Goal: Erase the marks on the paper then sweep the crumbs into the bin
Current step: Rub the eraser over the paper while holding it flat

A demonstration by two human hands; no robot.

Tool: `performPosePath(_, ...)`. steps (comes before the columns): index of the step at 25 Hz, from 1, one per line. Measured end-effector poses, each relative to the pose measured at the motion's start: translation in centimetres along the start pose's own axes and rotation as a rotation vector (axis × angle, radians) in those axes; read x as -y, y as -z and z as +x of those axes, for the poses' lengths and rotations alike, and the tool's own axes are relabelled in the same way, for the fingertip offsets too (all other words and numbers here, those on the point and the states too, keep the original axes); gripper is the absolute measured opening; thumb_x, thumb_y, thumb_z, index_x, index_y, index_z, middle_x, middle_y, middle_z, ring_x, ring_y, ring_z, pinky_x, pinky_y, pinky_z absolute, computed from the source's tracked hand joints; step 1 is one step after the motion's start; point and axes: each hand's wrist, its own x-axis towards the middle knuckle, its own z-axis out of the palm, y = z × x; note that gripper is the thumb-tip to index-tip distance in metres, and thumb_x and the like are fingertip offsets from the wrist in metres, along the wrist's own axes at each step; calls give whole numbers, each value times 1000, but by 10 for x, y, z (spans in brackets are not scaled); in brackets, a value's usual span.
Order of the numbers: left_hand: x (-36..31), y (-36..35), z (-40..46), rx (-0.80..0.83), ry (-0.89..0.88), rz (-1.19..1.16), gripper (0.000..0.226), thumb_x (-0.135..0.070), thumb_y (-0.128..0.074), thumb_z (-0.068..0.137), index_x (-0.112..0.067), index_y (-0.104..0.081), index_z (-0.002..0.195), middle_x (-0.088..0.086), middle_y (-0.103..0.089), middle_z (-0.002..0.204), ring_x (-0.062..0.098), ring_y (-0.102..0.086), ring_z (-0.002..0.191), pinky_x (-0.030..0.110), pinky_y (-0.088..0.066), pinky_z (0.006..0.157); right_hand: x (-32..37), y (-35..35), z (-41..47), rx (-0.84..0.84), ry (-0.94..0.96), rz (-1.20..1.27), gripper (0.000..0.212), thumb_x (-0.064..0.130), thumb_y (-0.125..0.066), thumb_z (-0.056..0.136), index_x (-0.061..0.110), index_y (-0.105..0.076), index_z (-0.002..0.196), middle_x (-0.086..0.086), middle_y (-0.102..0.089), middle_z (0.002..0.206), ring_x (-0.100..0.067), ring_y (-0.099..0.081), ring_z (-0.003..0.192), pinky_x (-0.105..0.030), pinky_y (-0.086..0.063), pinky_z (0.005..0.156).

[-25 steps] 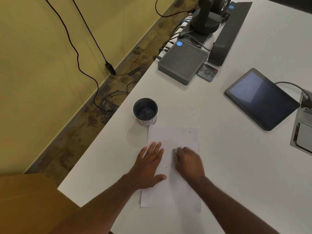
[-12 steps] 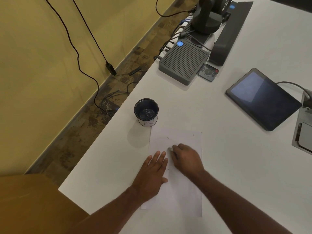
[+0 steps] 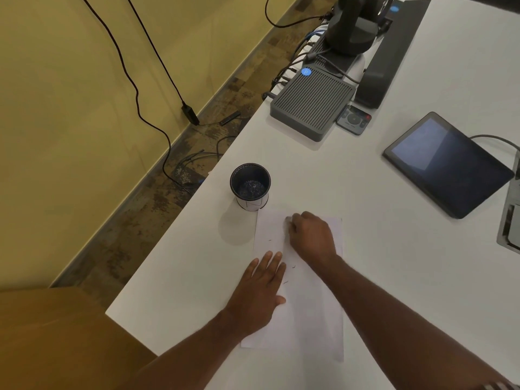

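Note:
A white sheet of paper (image 3: 309,311) lies on the white table, its far left corner next to a small black bin (image 3: 250,182). My left hand (image 3: 261,288) presses flat on the sheet's left side, fingers straight. My right hand (image 3: 311,235) is near the far edge of the sheet, fingers curled around a small pale eraser (image 3: 287,219) whose tip touches the paper. A few dark crumbs or marks (image 3: 293,266) lie between my hands, and another speck (image 3: 269,240) is on the left part of the sheet.
A grey ribbed box (image 3: 312,104), a small remote (image 3: 353,119) and a dark camera stand sit at the back. A black tablet (image 3: 447,164) with a cable lies to the right. The table's left edge (image 3: 180,220) drops to a floor strewn with cables.
My right hand has slid up the paper from its middle to near its far edge. My left hand stays flat on the sheet, a little nearer me.

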Motion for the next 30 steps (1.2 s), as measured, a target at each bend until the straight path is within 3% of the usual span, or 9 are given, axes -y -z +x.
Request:
performPosePath(4, -2, -1, 2, -8, 14, -13, 84, -49, -60, 96, -6, -22, 157, 14, -15, 166, 29, -7, 154, 46, -15, 123, 25, -8, -27, 326, 318, 34, 11, 12, -69, 74, 8, -60, 70, -2, -48, 62, -24, -48, 52, -25, -28, 50)
performPosePath(5, -1, -1, 2, -9, 10, -5, 83, -49, -60, 96, -6, -24, 157, 14, -16, 166, 30, -8, 154, 46, -15, 122, 21, -7, -18, 325, 291, 34, 9, 11, -70, 73, 8, -62, 72, -3, -49, 62, -26, -51, 52, -25, -28, 50)
performPosePath(8, 0, -1, 1, 2, -5, 18, 79, -50, -60, 96, -7, -30, 155, 14, -16, 166, 31, -12, 153, 47, -17, 121, 10, -6, 10, 27, 90, 17, 4, 6, -68, 78, 5, -67, 74, -8, -57, 61, -28, -53, 48, -23, -27, 50)
performPosePath(13, 1, -2, 2, 0, -1, -33, 74, -49, -56, 97, -10, -31, 155, 12, -32, 162, 29, -21, 153, 44, -11, 125, 35, -21, -27, 222, 268, 33, 12, 16, -61, 83, 7, -63, 75, -7, -55, 66, -28, -55, 56, -25, -29, 51)
performPosePath(15, 2, -2, 1, -18, -19, 1, 77, -50, -57, 96, -8, -30, 155, 14, -25, 164, 31, -18, 153, 45, -14, 124, 15, -16, 0, 160, 86, -6, 16, 16, -58, 87, 7, -62, 74, -9, -57, 66, -30, -55, 56, -26, -30, 51)
performPosePath(17, 3, -2, 0, -18, -19, 1, 78, -50, -58, 95, -8, -31, 155, 13, -19, 166, 31, -14, 153, 46, -17, 121, -2, -4, 21, -39, -93, -14, 24, 12, -60, 87, 5, -58, 64, -9, -53, 58, -30, -52, 48, -25, -26, 49)
performPosePath(22, 4, -4, 3, 23, 0, -73, 78, -50, -48, 99, -12, -17, 160, 9, -8, 168, 24, 2, 155, 45, -10, 125, 22, -12, -41, 156, 95, 17, 20, 18, -62, 88, 10, -61, 69, -4, -55, 61, -21, -45, 47, -23, -25, 51)
performPosePath(27, 7, -4, 0, 11, -34, -29, 71, -52, -33, 98, -9, -28, 155, 12, -18, 166, 30, -14, 154, 45, -16, 125, -32, 11, 6, -38, -246, -30, 33, 22, -53, 93, 10, -56, 63, -7, -53, 59, -29, -52, 53, -28, -31, 52)
performPosePath(30, 6, -4, 2, 8, -12, -47, 73, -52, -34, 98, -10, -23, 157, 10, -15, 167, 26, -6, 155, 41, -7, 122, 0, 3, -18, 59, -110, 12, 27, 18, -60, 90, 11, -58, 63, -5, -53, 57, -22, -45, 46, -23, -26, 52)
